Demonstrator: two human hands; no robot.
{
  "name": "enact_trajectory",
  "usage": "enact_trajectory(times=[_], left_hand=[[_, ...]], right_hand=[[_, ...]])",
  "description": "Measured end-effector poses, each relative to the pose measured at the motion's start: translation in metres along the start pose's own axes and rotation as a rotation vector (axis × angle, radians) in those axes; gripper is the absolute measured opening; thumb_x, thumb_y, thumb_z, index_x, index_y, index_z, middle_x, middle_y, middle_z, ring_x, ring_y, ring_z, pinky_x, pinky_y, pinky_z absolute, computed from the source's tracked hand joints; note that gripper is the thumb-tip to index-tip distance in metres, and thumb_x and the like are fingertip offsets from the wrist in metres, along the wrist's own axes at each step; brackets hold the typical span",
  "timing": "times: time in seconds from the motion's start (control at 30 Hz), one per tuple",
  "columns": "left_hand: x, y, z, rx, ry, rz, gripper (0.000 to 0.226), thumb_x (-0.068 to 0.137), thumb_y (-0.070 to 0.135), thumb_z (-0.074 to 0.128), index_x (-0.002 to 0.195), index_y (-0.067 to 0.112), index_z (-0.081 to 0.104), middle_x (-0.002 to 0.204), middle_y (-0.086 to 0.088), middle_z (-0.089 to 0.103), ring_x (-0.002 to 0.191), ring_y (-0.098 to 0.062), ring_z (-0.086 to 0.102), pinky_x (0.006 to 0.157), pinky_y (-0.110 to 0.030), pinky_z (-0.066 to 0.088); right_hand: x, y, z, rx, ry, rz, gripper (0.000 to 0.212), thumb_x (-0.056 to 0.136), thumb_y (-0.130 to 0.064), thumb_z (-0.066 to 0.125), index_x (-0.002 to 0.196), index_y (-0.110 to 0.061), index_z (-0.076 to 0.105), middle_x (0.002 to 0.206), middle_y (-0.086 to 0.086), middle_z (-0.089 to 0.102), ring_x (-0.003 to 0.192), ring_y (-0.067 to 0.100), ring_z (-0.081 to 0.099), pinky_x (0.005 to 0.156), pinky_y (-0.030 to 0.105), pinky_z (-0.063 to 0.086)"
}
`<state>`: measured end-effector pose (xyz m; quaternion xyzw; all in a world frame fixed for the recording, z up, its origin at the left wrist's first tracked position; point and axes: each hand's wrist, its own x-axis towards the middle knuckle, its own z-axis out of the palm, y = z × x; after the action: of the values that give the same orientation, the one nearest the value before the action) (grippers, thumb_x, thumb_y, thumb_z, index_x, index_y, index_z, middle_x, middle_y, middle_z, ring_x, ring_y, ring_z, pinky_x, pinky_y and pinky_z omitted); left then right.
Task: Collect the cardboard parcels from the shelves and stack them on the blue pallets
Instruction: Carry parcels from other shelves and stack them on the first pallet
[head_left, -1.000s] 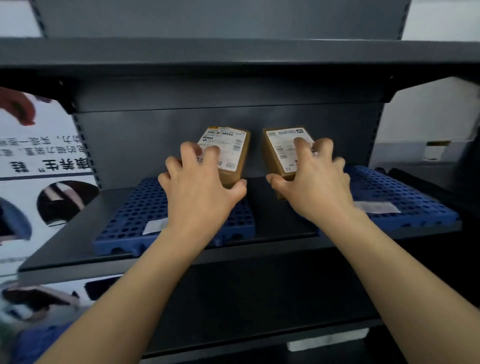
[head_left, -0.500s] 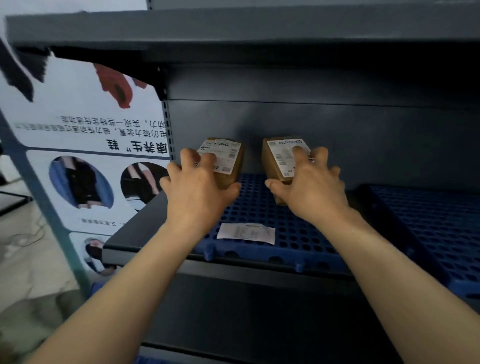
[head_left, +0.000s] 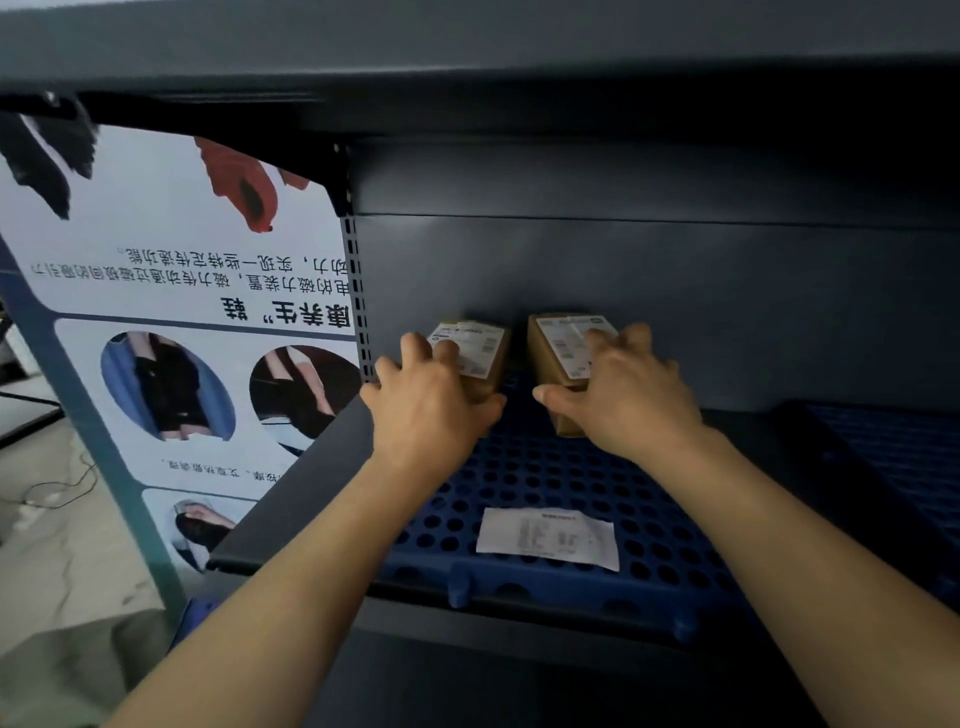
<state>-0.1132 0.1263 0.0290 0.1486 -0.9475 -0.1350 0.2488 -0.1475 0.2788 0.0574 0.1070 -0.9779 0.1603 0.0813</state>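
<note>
The single head camera looks forward and slightly down into the shelf, very near; the pallet fills the lower middle, and the wide lens bends the edges.

Both your arms were stretched forward, side by side, forearms bare. Your left hand gripped the left parcel, fingers curled over its top, thumb out to the right. Your right hand clasped the right parcel, thumb pointing left along its side.

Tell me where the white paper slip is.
In the head view, the paper slip lies on the blue pallet near its front edge, closer than the right hand.
</note>
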Motion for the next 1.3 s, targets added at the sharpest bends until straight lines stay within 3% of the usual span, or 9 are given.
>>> enact_trajectory(times=[0.53, 0.77, 0.9, 1.0, 1.17, 1.3], left_hand=[[0.029, -0.035, 0.026, -0.044, -0.134, 0.185, 0.078, 0.075, 0.067, 0.054, 0.131, 0.015, 0.040, 0.125, -0.009, 0.037, 0.113, -0.034, 0.040, 0.091, -0.046, 0.039], [0.033, -0.045, 0.021, -0.137, -0.230, 0.256, 0.067, 0.078, 0.046, 0.066, 0.133, 0.017, 0.041, 0.127, -0.008, 0.034, 0.116, -0.032, 0.037, 0.098, -0.043, 0.037], [0.037, -0.050, 0.016, -0.226, -0.277, 0.294, 0.047, 0.079, 0.024, 0.065, 0.124, 0.019, 0.052, 0.123, -0.007, 0.037, 0.113, -0.032, 0.041, 0.097, -0.041, 0.040], [0.042, -0.053, 0.013, -0.309, -0.324, 0.322, 0.045, 0.079, 0.013, 0.064, 0.124, 0.019, 0.055, 0.125, -0.007, 0.038, 0.115, -0.031, 0.044, 0.100, -0.036, 0.039], [0.045, -0.055, 0.010, -0.327, -0.329, 0.350, 0.047, 0.084, 0.007, 0.059, 0.129, 0.016, 0.053, 0.131, -0.004, 0.039, 0.116, -0.023, 0.048, 0.089, -0.015, 0.033], [0.045, -0.053, 0.009, -0.342, -0.334, 0.347, 0.048, 0.085, 0.006, 0.058, 0.130, 0.016, 0.051, 0.132, -0.003, 0.038, 0.116, -0.021, 0.048, 0.088, -0.013, 0.031]], right_hand=[[0.020, -0.028, 0.037, 0.002, -0.058, 0.168, 0.082, 0.082, -0.068, 0.050, 0.144, -0.018, 0.031, 0.138, 0.009, 0.028, 0.125, 0.037, 0.034, 0.104, 0.047, 0.036], [0.018, -0.031, 0.037, 0.007, -0.105, 0.112, 0.079, 0.087, -0.067, 0.041, 0.147, -0.019, 0.028, 0.148, 0.007, 0.020, 0.135, 0.036, 0.023, 0.109, 0.043, 0.030], [0.016, -0.033, 0.034, 0.006, -0.094, 0.064, 0.071, 0.093, -0.062, 0.029, 0.146, -0.015, 0.033, 0.148, 0.012, 0.023, 0.135, 0.033, 0.027, 0.111, 0.040, 0.025], [0.016, -0.032, 0.034, 0.021, -0.091, 0.029, 0.061, 0.098, -0.054, 0.026, 0.143, -0.014, 0.037, 0.145, 0.014, 0.029, 0.132, 0.029, 0.032, 0.112, 0.037, 0.024], [0.018, -0.025, 0.037, 0.061, -0.080, 0.033, 0.058, 0.099, -0.050, 0.028, 0.144, -0.014, 0.036, 0.146, 0.013, 0.028, 0.131, 0.029, 0.036, 0.114, 0.037, 0.024], [0.020, -0.022, 0.039, 0.067, -0.073, 0.034, 0.057, 0.099, -0.050, 0.029, 0.143, -0.015, 0.038, 0.145, 0.013, 0.030, 0.131, 0.030, 0.036, 0.113, 0.038, 0.026]])
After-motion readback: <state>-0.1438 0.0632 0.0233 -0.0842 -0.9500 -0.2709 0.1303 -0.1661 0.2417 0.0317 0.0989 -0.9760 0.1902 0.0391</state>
